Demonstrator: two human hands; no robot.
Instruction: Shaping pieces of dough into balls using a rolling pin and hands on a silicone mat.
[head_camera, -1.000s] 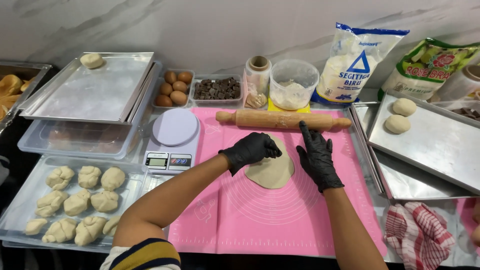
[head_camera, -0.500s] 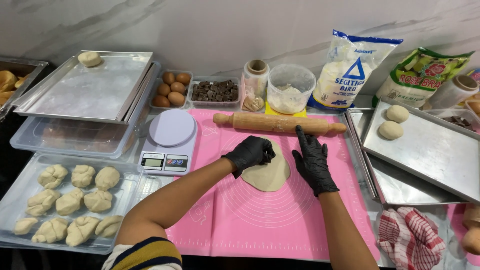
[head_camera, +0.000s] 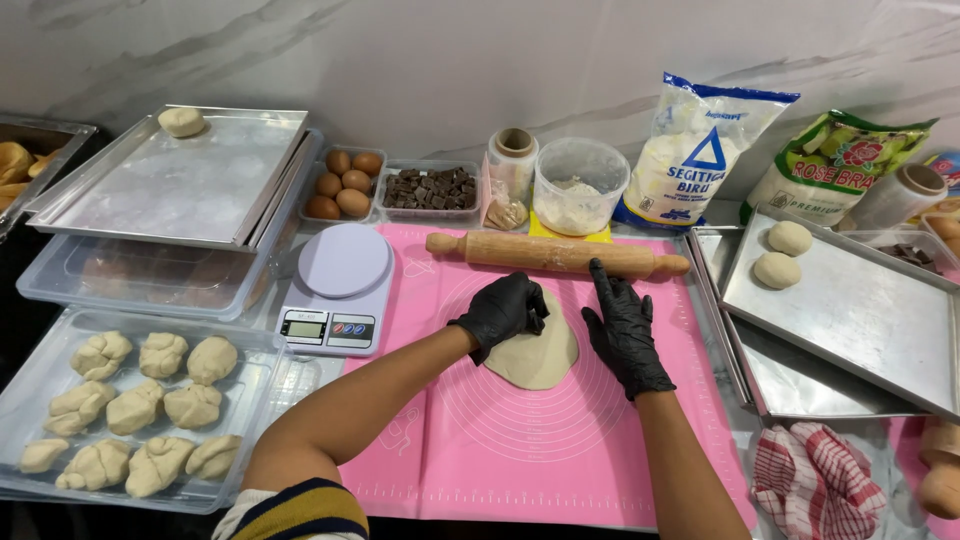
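where pink mat (head_camera: 560, 450) covers counter, both hands press dough (head_camera: 535, 358).

- Your left hand (head_camera: 503, 312) wears a black glove and is curled, fingers bent under, knuckles up.
- Your right hand (head_camera: 624, 326) is gloved too, held flat with fingers stretched forward, index finger pointing furthest.
- Both forearms are bare and reach inward from below, the hands just beside each other.
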